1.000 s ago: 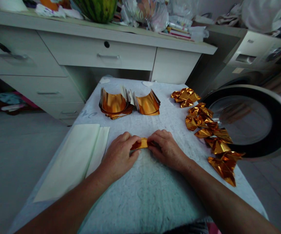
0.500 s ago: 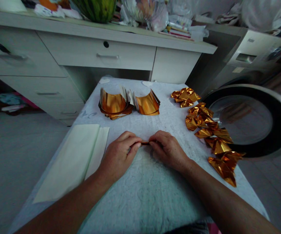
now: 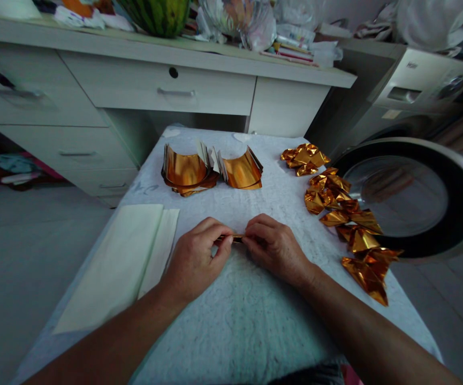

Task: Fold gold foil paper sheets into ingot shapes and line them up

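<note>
A narrow folded strip of gold foil paper [image 3: 237, 238] spans the gap between my hands, low over the cloth-covered table [image 3: 235, 331]. My left hand [image 3: 201, 256] pinches its left end between thumb and fingers. At the other end, my right hand [image 3: 275, 248] is closed on the strip, its fingertips partly hidden. Beyond them lie two curved stacks of gold foil sheets, a left stack [image 3: 187, 168] and a right stack [image 3: 242, 171]. Folded gold foil pieces [image 3: 359, 238] trail along the table's right side.
Pale folded paper [image 3: 111, 267] lies at the table's left. A white drawer desk [image 3: 154, 80] stands behind, bearing a watermelon [image 3: 154, 16] and plastic bags. To the right, a washing machine's round door [image 3: 400, 198] hangs open beside the table edge.
My hands stay nearly in place, with slight finger shifts. More of the foil strip shows near my left fingers, and it looks a little thicker. The stacks and folded pieces have not moved.
</note>
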Motion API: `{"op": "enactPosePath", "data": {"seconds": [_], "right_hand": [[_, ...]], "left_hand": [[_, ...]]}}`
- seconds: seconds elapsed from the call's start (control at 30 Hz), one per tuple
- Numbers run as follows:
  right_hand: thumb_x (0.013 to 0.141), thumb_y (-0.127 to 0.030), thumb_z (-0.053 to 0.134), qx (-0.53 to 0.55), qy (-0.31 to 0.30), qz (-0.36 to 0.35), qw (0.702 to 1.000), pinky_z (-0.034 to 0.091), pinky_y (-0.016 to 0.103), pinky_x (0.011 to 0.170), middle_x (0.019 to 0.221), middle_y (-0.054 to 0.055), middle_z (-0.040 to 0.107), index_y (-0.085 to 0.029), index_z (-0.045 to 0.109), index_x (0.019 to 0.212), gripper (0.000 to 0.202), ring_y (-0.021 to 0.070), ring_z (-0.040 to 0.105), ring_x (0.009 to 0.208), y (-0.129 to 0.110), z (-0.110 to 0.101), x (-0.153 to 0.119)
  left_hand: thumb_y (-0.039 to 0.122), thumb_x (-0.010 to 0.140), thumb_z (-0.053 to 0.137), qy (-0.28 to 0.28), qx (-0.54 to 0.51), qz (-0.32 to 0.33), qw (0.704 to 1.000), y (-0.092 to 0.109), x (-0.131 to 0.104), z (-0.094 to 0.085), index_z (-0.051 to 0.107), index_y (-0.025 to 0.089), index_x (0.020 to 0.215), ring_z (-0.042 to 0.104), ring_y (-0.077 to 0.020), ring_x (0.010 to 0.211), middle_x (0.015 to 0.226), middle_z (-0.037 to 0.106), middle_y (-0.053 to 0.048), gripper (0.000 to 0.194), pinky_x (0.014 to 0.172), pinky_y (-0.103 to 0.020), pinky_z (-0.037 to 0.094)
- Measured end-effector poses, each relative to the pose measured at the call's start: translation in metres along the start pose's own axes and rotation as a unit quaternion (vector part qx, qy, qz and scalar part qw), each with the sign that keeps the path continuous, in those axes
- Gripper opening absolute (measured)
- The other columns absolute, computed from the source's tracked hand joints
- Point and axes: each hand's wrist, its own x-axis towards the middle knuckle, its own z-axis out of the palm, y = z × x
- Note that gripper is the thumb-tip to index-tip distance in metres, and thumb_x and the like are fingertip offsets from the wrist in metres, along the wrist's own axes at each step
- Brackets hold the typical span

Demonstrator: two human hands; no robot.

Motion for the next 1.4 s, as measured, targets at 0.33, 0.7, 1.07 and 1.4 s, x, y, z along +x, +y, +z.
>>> {"op": "enactPosePath", "data": {"seconds": [0.33,0.7,1.07,1.4], "right_hand": [[0.095,-0.019,0.051,-0.034,-0.008,-0.042,0.999,0.045,0.027,0.07,0.084,0.005,0.061,-0.017,0.067,0.089,0.018,0.0155,0.056,0.079,-0.002,0.004,0.0],[0.092,-0.014,0.054,-0.043,-0.02,-0.055,0.997,0.043,0.029,0.072,0.082,0.004,0.063,-0.016,0.067,0.091,0.014,0.017,0.054,0.08,0.0,0.006,0.0],[0.091,-0.015,0.057,-0.052,-0.022,-0.007,0.998,0.043,0.029,0.072,0.08,0.004,0.064,-0.017,0.067,0.086,0.011,0.0169,0.056,0.079,0.009,-0.008,-0.001],[0.086,-0.014,0.058,0.029,-0.022,-0.029,0.999,0.046,0.028,0.071,0.095,0.005,0.061,-0.019,0.053,0.11,0.025,0.0156,0.057,0.082,0.01,-0.011,-0.004]], "left_hand": [[0.009,0.083,0.056,-0.016,-0.012,0.008,1.0,0.005,0.001,0.005,0.066,0.017,0.085,0.063,-0.0133,0.075,0.083,0.064,-0.001,0.013,0.07,-0.025,0.05],[0.011,0.082,0.057,0.006,-0.02,-0.021,1.0,0.006,0.0,0.003,0.068,0.018,0.077,0.064,-0.013,0.07,0.077,0.068,0.001,0.015,0.067,-0.025,0.048],[0.016,0.083,0.058,0.018,0.002,-0.06,0.998,0.002,0.001,-0.005,0.068,0.019,0.075,0.065,-0.0148,0.072,0.077,0.069,0.001,0.013,0.067,-0.027,0.047],[0.018,0.085,0.057,0.036,-0.008,-0.082,0.996,-0.003,0.002,-0.012,0.069,0.019,0.079,0.062,-0.0148,0.072,0.077,0.066,0.001,0.013,0.065,-0.027,0.046]]}}
